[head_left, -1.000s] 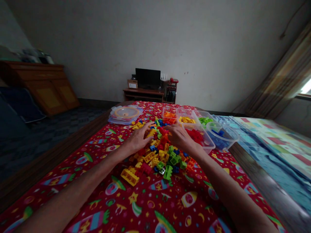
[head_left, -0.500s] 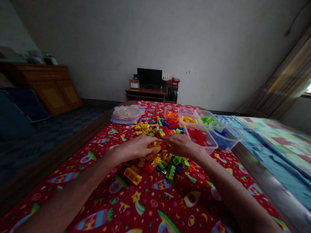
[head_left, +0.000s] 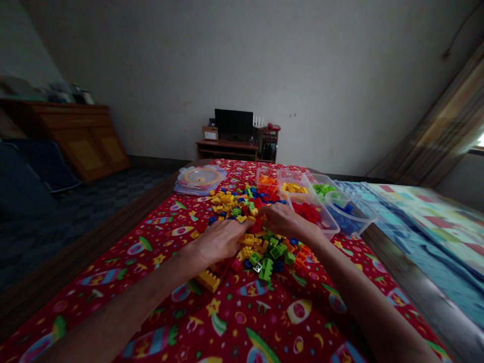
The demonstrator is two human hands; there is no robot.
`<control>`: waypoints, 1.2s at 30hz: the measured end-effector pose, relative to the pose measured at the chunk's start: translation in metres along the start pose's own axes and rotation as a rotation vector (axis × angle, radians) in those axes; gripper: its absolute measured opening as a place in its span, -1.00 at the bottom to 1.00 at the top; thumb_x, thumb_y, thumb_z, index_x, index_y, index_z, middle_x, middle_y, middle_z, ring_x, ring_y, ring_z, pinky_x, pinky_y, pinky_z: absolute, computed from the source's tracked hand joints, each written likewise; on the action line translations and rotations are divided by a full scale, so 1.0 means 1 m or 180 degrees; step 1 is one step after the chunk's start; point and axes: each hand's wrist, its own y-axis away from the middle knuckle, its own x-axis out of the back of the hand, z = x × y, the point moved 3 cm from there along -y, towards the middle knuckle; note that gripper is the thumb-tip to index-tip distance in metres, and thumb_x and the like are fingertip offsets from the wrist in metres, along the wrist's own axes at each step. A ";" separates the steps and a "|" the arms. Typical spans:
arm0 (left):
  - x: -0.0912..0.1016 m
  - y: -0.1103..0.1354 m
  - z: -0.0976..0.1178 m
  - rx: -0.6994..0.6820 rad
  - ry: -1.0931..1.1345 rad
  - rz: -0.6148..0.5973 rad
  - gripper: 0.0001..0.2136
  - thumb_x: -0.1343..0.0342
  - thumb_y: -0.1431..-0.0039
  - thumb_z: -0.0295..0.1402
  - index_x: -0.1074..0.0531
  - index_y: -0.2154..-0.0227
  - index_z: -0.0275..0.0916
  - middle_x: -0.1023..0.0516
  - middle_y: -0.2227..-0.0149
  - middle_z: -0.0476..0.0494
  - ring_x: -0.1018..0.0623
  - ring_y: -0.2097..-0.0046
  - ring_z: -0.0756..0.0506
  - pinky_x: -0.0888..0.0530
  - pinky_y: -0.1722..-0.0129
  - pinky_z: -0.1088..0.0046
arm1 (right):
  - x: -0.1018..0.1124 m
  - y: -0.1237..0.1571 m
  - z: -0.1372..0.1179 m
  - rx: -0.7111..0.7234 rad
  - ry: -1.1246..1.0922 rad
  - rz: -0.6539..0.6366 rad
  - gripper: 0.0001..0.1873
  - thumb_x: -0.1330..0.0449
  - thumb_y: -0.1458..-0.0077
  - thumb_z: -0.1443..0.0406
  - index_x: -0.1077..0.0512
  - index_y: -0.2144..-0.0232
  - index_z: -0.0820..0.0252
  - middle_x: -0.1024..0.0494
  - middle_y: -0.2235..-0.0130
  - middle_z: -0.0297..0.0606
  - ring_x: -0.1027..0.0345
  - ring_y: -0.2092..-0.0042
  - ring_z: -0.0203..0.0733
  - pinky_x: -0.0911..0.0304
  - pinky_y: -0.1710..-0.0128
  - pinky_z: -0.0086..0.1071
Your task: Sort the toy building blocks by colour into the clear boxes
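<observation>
A loose pile of toy building bricks (head_left: 227,200) in yellow, green, blue, red and orange lies on the red patterned cloth (head_left: 264,317). My left hand (head_left: 224,239) rests palm down over the near left part of the pile, its fingers stretched to the right among yellow bricks. My right hand (head_left: 280,219) is at the pile's right side, fingers bent down and closed near red bricks; whatever they pinch is hidden. Close below the hands lie a green brick (head_left: 266,269) and an orange brick (head_left: 302,255). A long yellow brick (head_left: 207,280) sits beneath my left wrist.
Clear boxes hold sorted bricks: orange (head_left: 266,180), yellow (head_left: 295,188), green (head_left: 323,189) and red (head_left: 307,212). Blue bricks fill a round-edged tub (head_left: 350,222) at the right. Stacked plastic lids (head_left: 200,179) lie at the far left of the table.
My left hand has moved down and turned palm down, covering bricks on the near left. My right hand has shifted slightly to the right, its fingers drawn in.
</observation>
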 end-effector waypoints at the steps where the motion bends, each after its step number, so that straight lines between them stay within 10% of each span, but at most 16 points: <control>1: 0.001 -0.001 -0.002 0.0020 0.0104 0.0037 -0.47 -0.07 0.00 -0.47 -0.37 -0.09 -0.01 -0.61 0.34 -0.15 -0.60 0.27 -0.24 -0.46 0.29 0.35 | 0.000 0.000 0.000 0.0016 -0.0004 0.0036 -0.80 -0.11 -0.08 0.43 -0.45 0.22 0.23 -0.44 0.37 -0.28 -0.21 0.37 -0.34 -0.05 0.34 -0.46; 10: 0.010 -0.014 -0.031 -0.0075 0.0797 0.0289 -0.43 -0.02 0.01 -0.46 -0.33 -0.14 -0.14 -0.56 0.02 -0.15 -0.56 0.07 -0.18 -0.43 0.09 0.40 | 0.005 -0.001 -0.004 0.0064 -0.0243 0.0373 -0.86 -0.07 -0.13 0.40 -0.42 0.41 0.27 -0.27 0.53 -0.40 -0.01 0.48 -0.40 0.10 0.42 -0.43; 23: 0.006 -0.019 -0.027 -0.0200 0.1149 0.0587 -0.42 -0.10 0.00 -0.35 -0.28 -0.16 -0.13 -0.60 0.16 -0.09 -0.57 0.14 -0.16 -0.45 0.13 0.40 | 0.001 -0.004 -0.020 0.0260 -0.0363 0.0296 -0.73 -0.13 -0.12 0.30 -0.41 0.11 0.23 -0.44 0.37 -0.28 -0.16 0.40 -0.33 0.07 0.40 -0.45; 29: 0.009 -0.021 -0.034 0.0065 0.0926 0.0824 -0.43 -0.05 -0.01 -0.36 -0.30 -0.17 -0.14 -0.61 0.19 -0.10 -0.58 0.19 -0.16 -0.47 0.17 0.38 | 0.016 0.001 -0.006 0.0132 -0.0399 0.0412 -0.84 -0.11 -0.11 0.34 -0.39 0.22 0.24 -0.39 0.46 -0.35 -0.11 0.46 -0.38 0.06 0.44 -0.47; 36: -0.004 -0.033 -0.055 0.0053 0.1982 0.1114 -0.46 -0.06 0.00 -0.33 -0.34 -0.12 -0.22 -0.60 0.23 -0.14 -0.59 0.24 -0.11 -0.52 0.21 0.37 | 0.046 0.006 0.062 -0.1027 -0.0576 0.1300 -0.77 -0.12 -0.07 0.27 -0.45 0.25 0.29 -0.52 0.44 -0.26 -0.30 0.47 -0.33 -0.09 0.45 -0.46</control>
